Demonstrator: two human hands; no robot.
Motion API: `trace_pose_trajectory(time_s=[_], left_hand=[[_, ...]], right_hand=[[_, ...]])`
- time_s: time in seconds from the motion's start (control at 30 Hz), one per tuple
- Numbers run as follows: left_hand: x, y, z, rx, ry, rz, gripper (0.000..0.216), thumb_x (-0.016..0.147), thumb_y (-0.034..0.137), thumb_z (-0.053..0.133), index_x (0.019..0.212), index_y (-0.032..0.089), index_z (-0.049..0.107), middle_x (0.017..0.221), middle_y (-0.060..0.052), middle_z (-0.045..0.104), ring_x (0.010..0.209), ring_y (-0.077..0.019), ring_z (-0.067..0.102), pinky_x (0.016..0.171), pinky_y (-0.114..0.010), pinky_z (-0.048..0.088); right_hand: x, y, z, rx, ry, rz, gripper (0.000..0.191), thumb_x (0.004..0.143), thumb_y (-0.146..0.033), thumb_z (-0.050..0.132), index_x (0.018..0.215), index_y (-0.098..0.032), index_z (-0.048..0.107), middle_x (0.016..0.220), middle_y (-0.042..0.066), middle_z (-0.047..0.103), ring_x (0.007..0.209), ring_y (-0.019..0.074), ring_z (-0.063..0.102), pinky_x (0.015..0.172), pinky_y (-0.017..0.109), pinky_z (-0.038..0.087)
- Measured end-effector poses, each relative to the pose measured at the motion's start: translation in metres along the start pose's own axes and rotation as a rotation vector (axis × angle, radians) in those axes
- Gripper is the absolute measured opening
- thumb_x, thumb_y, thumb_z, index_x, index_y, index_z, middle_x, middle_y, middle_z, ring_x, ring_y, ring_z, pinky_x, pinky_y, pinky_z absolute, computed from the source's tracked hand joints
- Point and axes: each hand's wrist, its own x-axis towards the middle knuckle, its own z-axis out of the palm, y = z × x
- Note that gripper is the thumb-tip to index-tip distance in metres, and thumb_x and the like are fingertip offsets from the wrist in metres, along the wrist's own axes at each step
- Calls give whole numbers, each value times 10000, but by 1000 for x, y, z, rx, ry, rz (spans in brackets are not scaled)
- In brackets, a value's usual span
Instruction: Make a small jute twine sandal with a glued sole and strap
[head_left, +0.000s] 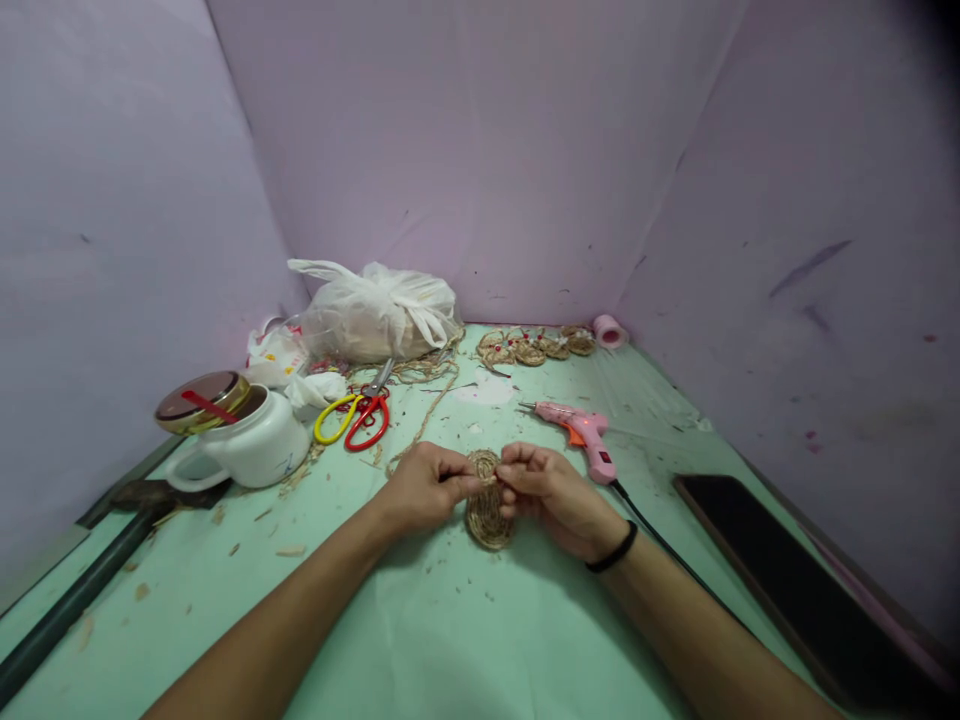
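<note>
A piece of coiled jute rope (486, 508), made of a small round coil above a larger one, lies on the green table cover (420, 630) between my hands. My left hand (424, 488) pinches the small upper coil from the left, fingers closed. From the right, my right hand (551, 492) pinches the same coil with curled fingers; a black band circles its wrist. A loose strand of jute runs from the piece toward the back left.
A pink glue gun (583, 434) with a black cord lies just right of my hands. Yellow and red scissors (352, 417), a white lidded mug (244, 437), a white plastic bag (379, 312), several finished jute coils (534, 347), a pink tape roll (609, 331) and a dark phone (787, 570) surround them.
</note>
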Motion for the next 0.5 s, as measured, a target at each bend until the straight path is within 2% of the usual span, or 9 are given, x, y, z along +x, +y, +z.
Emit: trace_pose_trajectory(time_s=[0.07,0.13,0.17,0.23,0.27,0.33,0.4,0.5], left_hand=[[1,-2,0,73,8,-33,288,702,272,515,462,157,404,476,52,270,478,-75,250,443,-217,188],[1,-2,1,100,4,-37,282,705,285,511,471,157,422,479,51,282,480,-77,265,440,-211,199],[1,-2,1,108,6,-33,279,707,295,510,477,157,434,483,50,291,484,-79,274,440,-208,204],[1,1,0,129,19,-21,274,710,305,508,486,154,458,487,48,304,490,-81,284,441,-205,210],[1,2,-1,136,15,-12,270,712,305,505,492,152,474,487,48,311,491,-82,288,442,-203,214],[1,5,-6,131,-5,14,252,719,304,500,526,145,526,491,46,354,501,-84,318,460,-198,245],[1,6,-17,112,-16,38,232,723,304,502,587,135,585,521,34,434,533,-92,379,511,-196,300],[1,3,-38,123,30,12,227,709,306,515,633,123,625,557,11,511,562,-104,428,546,-201,325]], right_hand=[[-1,-4,-2,-247,96,-177,241,596,-262,720,802,-178,628,754,26,637,610,121,560,505,218,473],[-3,-6,-2,-581,142,-388,226,663,-293,667,868,-197,660,925,59,649,755,174,569,569,253,465],[-4,-6,-1,-718,114,-453,182,697,-305,632,838,-199,675,903,56,657,760,182,563,579,260,450],[-6,-4,2,-833,-6,-451,185,748,-322,571,672,-190,677,655,20,636,619,150,531,517,241,392],[-6,-3,4,-804,-51,-408,245,753,-331,562,582,-180,652,529,-5,574,527,121,482,472,227,349],[-5,-2,3,-647,-51,-321,314,719,-364,594,477,-163,598,395,-43,440,410,77,361,407,213,254],[-2,-4,-1,-473,18,-291,318,674,-407,633,484,-156,591,379,-54,399,385,64,315,390,212,210],[1,-12,-11,-325,100,-307,340,679,-473,610,537,-168,560,403,-62,367,386,61,284,382,206,192]])
